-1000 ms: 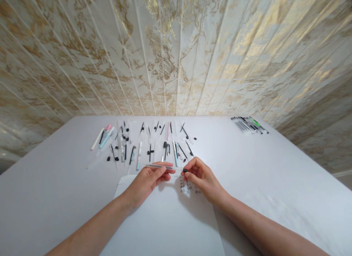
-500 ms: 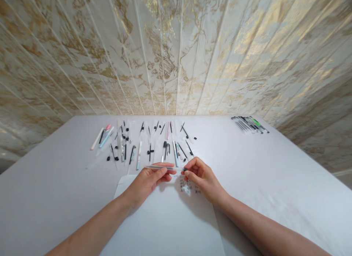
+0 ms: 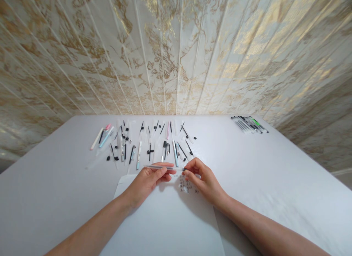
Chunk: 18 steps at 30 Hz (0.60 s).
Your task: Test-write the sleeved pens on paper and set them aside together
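A clear pen barrel (image 3: 178, 169) with a dark refill inside lies level between my two hands, over the top part of a white paper sheet (image 3: 162, 223). My left hand (image 3: 150, 180) is closed on the barrel's left part, thumb on the near side. With thumb and fingertips, my right hand (image 3: 202, 179) pinches the dark right end of the pen; what exactly sits under those fingertips is hidden. Small handwritten characters (image 3: 186, 183) show on the paper below, partly covered by my right hand.
Loose pen parts lie beyond my hands: black caps (image 3: 116, 158), dark refills (image 3: 131, 155), clear barrels and a blue-and-white pen (image 3: 175, 153). Several pastel pens (image 3: 106, 136) lie at the left. A row of pens (image 3: 249, 124) is at the far right, before the patterned wall (image 3: 176, 65).
Almost nothing differs. My hands hold the pen in the same place, with only a very slight shift of the right fingertips at its dark end.
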Motion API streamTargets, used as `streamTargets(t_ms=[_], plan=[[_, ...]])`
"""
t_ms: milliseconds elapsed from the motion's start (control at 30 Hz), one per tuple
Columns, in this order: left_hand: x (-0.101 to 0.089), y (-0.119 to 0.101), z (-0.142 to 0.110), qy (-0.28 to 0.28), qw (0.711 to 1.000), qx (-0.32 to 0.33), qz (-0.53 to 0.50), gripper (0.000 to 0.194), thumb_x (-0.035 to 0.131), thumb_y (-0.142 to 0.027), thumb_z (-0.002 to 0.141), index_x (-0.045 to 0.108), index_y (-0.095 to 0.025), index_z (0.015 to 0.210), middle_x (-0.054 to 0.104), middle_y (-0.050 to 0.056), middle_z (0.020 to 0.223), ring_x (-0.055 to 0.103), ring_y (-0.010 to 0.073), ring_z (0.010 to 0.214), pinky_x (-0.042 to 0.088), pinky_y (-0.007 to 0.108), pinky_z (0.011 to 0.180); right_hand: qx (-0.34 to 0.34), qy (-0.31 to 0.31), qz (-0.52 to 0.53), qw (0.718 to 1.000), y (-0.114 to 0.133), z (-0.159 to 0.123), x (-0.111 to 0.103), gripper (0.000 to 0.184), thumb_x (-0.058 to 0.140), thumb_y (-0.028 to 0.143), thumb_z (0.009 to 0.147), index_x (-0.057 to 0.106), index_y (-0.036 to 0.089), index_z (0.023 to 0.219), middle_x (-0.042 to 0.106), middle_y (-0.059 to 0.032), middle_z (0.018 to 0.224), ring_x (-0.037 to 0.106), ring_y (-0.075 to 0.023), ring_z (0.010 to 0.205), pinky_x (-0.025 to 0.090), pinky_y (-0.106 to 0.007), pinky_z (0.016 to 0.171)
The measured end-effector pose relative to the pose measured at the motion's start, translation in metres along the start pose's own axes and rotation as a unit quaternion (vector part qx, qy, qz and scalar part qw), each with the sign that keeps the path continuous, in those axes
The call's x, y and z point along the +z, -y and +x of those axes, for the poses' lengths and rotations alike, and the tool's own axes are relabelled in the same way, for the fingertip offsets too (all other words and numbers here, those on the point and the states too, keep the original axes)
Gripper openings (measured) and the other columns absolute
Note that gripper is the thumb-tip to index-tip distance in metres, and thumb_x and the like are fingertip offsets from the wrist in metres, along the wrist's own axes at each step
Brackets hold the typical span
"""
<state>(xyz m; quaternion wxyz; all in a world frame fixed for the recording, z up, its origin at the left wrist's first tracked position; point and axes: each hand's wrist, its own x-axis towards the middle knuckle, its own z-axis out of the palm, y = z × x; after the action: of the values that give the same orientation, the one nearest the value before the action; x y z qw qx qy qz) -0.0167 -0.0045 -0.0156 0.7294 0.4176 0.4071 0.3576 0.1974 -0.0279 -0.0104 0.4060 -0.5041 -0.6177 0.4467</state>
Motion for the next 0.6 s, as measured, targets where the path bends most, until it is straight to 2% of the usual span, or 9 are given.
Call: streamTargets(t_ms=[233,400,600], plan=[[0.0005,-0.0012,0.0003,-0.001,1.0,0.002,0.01,0.029,0.068,-0.038,0.082,0.075,-0.02,0.104,0.076,0.009,0.098,0.063,0.0177,0.084,0.044,0.031,0.088,-0.002,0.002,-0.004,1.0,0.0023,-0.0001,-0.0004,0.014,0.057,0.032,0.089,0.054,0.021,0.081,0.06,0.0002,0.073,0.058,-0.0151,0.069,0.045,-0.027,0.065],[0.0001,-0.0005,0.0007,0.004,1.0,0.005,0.006,0.028,0.067,-0.036,0.083,0.074,-0.02,0.104,0.076,0.008,0.098,0.062,0.0169,0.085,0.044,0.03,0.088,-0.005,0.025,-0.019,0.999,0.0026,-0.0006,-0.0007,0.016,0.051,0.031,0.092,0.053,0.021,0.08,0.064,-0.001,0.075,0.059,-0.0154,0.07,0.045,-0.027,0.065],[0.0008,0.0012,0.0001,-0.002,1.0,0.006,0.003,0.028,0.066,-0.037,0.084,0.074,-0.02,0.105,0.076,0.008,0.099,0.063,0.017,0.087,0.044,0.03,0.089,-0.015,0.026,-0.036,0.999,0.0052,-0.0006,-0.0029,0.014,0.052,0.031,0.091,0.053,0.021,0.081,0.061,0.0002,0.074,0.057,-0.0151,0.069,0.044,-0.026,0.065]])
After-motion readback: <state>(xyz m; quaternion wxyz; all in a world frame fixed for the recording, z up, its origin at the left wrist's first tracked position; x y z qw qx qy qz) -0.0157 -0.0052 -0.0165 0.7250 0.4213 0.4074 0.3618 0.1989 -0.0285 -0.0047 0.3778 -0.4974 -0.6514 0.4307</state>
